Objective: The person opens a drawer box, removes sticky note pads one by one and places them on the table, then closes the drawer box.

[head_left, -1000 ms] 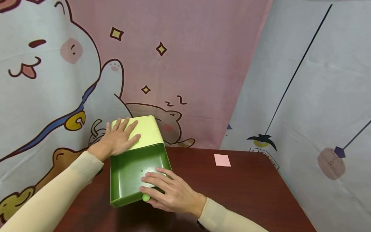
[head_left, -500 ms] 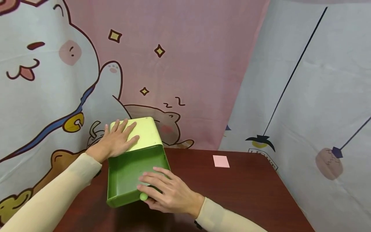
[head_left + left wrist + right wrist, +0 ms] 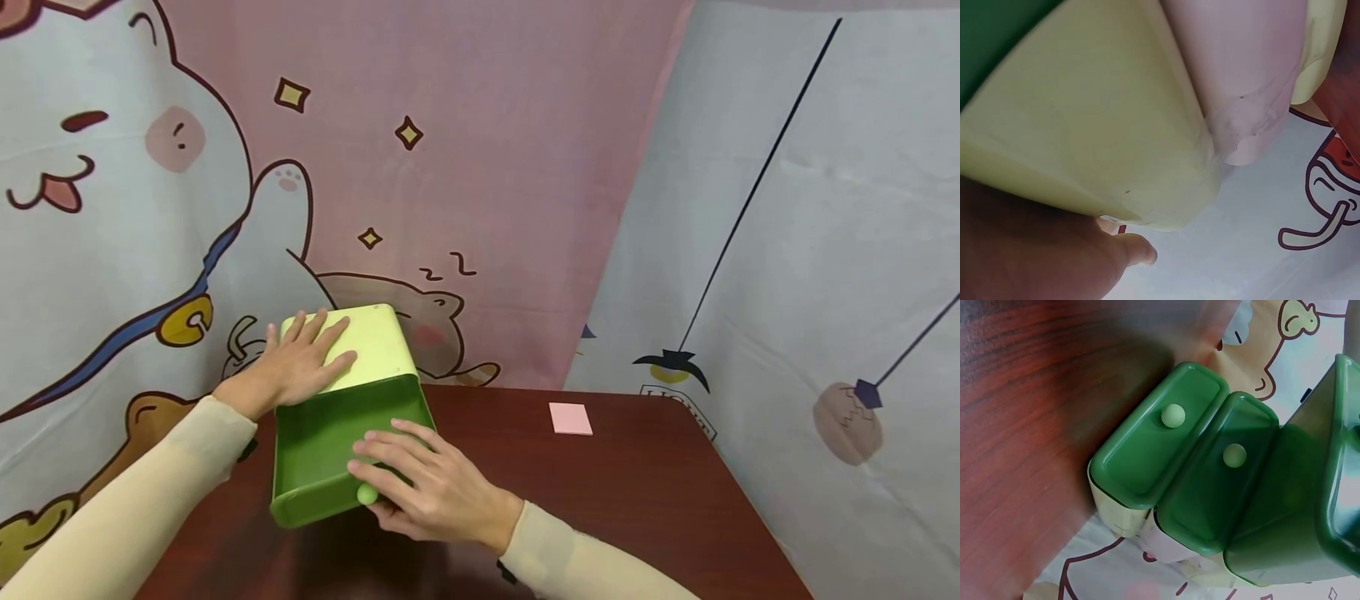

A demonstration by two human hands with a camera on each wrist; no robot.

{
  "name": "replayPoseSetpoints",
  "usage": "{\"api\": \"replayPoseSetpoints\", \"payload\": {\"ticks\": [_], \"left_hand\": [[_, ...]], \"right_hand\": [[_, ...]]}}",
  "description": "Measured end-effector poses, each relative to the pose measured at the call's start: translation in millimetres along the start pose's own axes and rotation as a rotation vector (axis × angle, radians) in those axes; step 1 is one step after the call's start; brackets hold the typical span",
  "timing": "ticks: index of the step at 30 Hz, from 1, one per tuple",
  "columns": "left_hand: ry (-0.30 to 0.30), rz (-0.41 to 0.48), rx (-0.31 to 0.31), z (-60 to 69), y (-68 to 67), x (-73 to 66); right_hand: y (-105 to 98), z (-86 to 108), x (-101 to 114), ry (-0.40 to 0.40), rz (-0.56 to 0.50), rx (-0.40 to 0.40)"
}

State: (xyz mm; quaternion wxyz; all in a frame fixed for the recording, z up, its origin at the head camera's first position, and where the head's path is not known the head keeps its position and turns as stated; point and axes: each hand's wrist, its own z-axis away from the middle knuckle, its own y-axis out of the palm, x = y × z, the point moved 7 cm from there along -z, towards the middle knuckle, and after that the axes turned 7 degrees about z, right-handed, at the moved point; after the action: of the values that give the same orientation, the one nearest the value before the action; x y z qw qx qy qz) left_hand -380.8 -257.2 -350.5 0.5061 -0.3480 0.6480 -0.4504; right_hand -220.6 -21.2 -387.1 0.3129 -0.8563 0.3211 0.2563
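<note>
A stacked drawer unit has a pale yellow top shell [image 3: 378,346], and its green top drawer [image 3: 322,437] is pulled out with nothing seen inside. My left hand [image 3: 296,367] rests flat on the shell, fingers spread; in the left wrist view, that hand [image 3: 1041,250] lies along the yellow shell [image 3: 1104,119]. At the drawer's front right, my right hand [image 3: 442,492] touches the front beside the light green knob [image 3: 367,494], fingers extended over the drawer. In the right wrist view, two lower drawers [image 3: 1147,450] [image 3: 1210,494] sit closed beside the protruding top drawer [image 3: 1297,487].
A pink square pad [image 3: 571,419] lies on the dark red-brown table [image 3: 637,492], right of the unit. Cartoon-printed cloth [image 3: 495,167] hangs close behind the unit and along the left side; a grey-white cloth [image 3: 787,250] borders the right.
The top drawer has slid slightly inward, and my right hand has moved up and left with it. My left hand stays on the shell. The view has shifted a little.
</note>
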Motion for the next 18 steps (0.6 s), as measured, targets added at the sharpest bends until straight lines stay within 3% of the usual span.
{"api": "replayPoseSetpoints", "payload": {"ticks": [18], "left_hand": [[0.006,-0.013,0.017,-1.5,-3.2,-1.0]], "right_hand": [[17,-2.7,-12,0.053,0.027,0.023]]}}
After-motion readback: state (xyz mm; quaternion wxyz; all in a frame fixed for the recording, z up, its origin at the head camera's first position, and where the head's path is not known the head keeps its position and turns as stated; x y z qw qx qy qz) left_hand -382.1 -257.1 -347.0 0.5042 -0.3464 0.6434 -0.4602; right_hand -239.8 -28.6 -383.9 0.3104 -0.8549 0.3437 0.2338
